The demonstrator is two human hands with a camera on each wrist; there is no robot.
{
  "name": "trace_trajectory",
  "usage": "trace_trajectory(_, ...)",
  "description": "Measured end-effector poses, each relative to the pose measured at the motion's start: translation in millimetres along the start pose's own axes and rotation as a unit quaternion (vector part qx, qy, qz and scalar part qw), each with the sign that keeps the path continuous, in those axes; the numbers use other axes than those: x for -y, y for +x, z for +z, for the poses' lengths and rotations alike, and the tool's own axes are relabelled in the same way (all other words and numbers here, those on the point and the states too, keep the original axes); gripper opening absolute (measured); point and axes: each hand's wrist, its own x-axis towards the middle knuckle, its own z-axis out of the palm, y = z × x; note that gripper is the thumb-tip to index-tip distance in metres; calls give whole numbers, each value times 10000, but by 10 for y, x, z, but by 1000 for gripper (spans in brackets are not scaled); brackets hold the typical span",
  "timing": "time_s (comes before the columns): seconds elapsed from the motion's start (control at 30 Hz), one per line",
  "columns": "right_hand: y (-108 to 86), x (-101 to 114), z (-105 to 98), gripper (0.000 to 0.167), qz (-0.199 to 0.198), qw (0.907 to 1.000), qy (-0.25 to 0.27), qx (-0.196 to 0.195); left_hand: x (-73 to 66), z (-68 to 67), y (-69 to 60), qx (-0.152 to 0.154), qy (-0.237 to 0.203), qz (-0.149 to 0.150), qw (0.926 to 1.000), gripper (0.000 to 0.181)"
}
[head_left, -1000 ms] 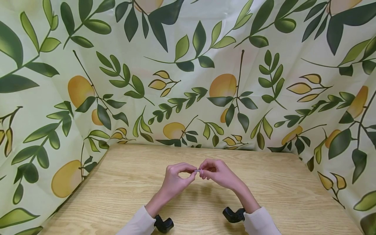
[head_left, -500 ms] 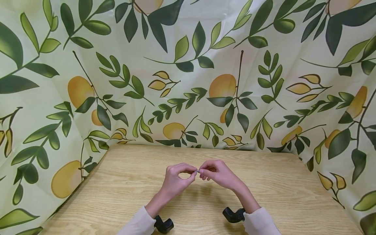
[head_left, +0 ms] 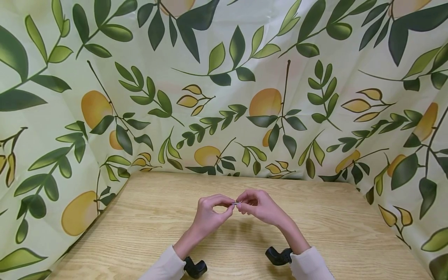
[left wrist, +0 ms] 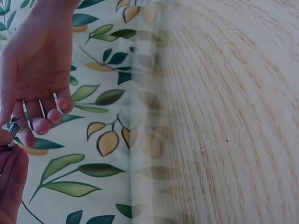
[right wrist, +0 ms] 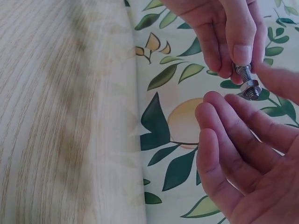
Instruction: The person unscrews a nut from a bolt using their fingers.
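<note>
A small metal bolt point(head_left: 235, 203) is held level above the table between my two hands. My left hand point(head_left: 209, 213) pinches its one end between thumb and forefinger. In the right wrist view a hex nut point(right wrist: 251, 88) sits on the threads near the other end of the bolt point(right wrist: 243, 72). My right hand point(head_left: 261, 207) is at the nut, thumb and forefinger tips on either side, slightly parted; its other fingers stretch out loosely. Whether these tips touch the nut is hard to see. In the left wrist view the bolt point(left wrist: 15, 129) is partly hidden by fingers.
Below the hands lies a light wood-grain table point(head_left: 157, 233). A cloth point(head_left: 224, 97) printed with leaves and fruit hangs behind it and along both sides. Each wrist wears a black camera mount, the left one point(head_left: 195, 268) and the right one point(head_left: 278, 256).
The right thumb and forefinger have shifted and parted slightly at the nut end, showing a little more of the bolt. My left hand has stayed in place.
</note>
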Motion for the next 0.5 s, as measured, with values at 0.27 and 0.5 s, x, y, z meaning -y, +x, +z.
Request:
trace_trajectory(0.27,-2,14,-5,11,-34,10000,89,-3,-9,-5,0,36,-16,-68,10000,17)
trace_trajectory(0.5,-11,21,15,17,-61,9999,69,-146,-10,1,-5,35,11,-104,9999,16)
